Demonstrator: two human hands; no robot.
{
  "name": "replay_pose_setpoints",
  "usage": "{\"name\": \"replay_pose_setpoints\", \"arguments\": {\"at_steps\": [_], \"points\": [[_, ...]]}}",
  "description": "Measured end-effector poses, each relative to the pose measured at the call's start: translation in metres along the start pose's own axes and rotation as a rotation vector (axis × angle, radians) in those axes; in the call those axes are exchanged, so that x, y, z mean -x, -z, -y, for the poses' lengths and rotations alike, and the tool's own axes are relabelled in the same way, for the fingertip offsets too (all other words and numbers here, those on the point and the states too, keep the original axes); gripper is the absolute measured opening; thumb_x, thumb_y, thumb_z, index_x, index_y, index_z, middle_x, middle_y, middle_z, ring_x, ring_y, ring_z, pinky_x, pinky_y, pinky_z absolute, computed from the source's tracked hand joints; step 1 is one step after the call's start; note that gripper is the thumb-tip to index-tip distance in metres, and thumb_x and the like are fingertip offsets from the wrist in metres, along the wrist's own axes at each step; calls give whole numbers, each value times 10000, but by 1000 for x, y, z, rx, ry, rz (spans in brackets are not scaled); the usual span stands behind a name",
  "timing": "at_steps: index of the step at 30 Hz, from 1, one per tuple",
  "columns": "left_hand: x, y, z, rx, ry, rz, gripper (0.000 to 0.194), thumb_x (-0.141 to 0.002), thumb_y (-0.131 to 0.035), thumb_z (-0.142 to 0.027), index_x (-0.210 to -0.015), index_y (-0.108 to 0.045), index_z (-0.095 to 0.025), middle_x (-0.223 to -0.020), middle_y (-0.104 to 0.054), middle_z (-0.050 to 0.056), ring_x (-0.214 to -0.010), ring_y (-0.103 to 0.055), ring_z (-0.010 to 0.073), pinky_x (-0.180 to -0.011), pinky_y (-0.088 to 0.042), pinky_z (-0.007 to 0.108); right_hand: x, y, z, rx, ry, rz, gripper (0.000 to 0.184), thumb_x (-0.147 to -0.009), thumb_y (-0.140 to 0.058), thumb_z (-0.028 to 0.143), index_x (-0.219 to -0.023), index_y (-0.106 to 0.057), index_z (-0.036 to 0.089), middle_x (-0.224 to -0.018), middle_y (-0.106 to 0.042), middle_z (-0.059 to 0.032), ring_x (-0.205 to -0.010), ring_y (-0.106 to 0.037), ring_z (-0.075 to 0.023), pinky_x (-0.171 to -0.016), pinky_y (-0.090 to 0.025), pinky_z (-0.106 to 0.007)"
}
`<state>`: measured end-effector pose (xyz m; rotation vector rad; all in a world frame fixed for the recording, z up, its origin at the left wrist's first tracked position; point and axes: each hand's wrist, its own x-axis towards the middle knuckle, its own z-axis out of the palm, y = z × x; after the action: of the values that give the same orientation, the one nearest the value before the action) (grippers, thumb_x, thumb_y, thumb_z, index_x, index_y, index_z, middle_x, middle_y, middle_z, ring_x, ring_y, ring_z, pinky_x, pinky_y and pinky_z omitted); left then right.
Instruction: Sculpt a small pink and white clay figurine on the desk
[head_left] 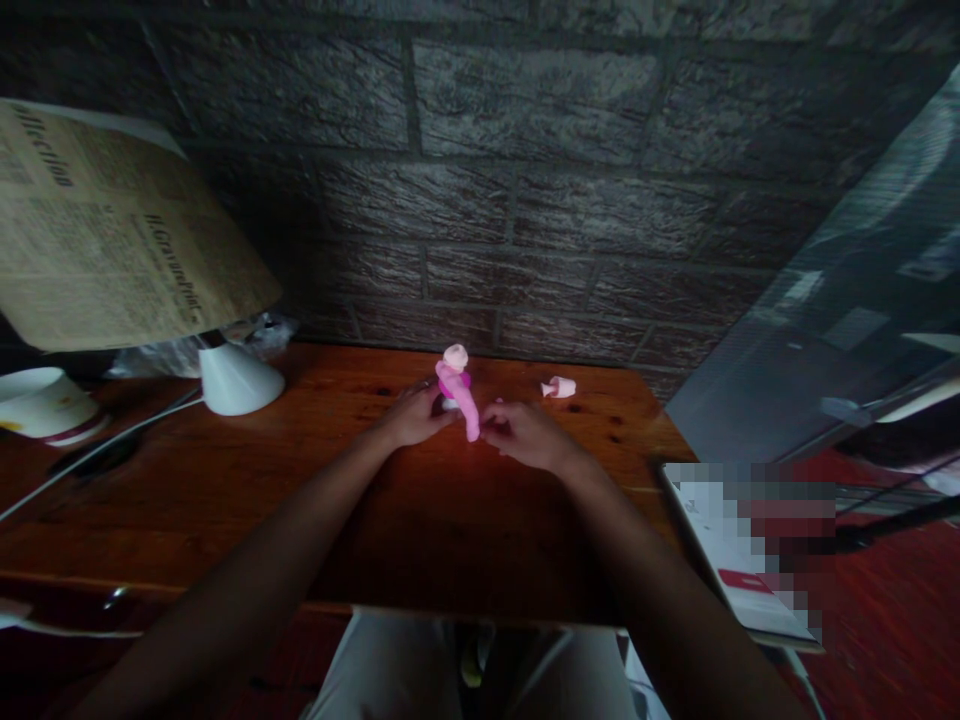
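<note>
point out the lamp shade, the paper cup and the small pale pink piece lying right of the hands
lamp shade [127,235], head view, middle of its printed side
paper cup [46,402], head view, on its outer wall
small pale pink piece [562,387], head view, on its wider end

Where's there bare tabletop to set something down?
Bare wood shows between the lamp and left hand, and between the forearms, down to the table's near edge. Crowded: around the pink figure beside both hands, and far left, by the cup.
</note>
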<state>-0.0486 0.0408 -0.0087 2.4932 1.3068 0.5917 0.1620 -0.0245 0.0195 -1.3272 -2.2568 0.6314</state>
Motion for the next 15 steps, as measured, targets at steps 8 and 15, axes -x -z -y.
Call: {"name": "replay_pose_setpoints", "arguments": {"at_steps": [8, 15], "points": [[4, 16, 6, 94, 43, -32, 410, -735, -663, -487, -998, -619, -175, -943, -685, 83, -814, -619, 208, -718, -449, 303, -2, 0, -6, -34, -63, -23, 143, -860, -553, 145, -894, -688, 174, -712, -709, -2, -602, -632, -113, -647, -438, -233], [6, 31, -4, 384, -64, -92, 358, -807, -597, -428, -618, -417, -183, -588, -427, -49, -534, -383, 81, -516, -290, 209, -2, 5, -4, -35, -11, -61, 170, -856, -537, 138, -883, -699, 181, -696, -696, 2, -600, -611, -112, -634, -426, -233]]}}
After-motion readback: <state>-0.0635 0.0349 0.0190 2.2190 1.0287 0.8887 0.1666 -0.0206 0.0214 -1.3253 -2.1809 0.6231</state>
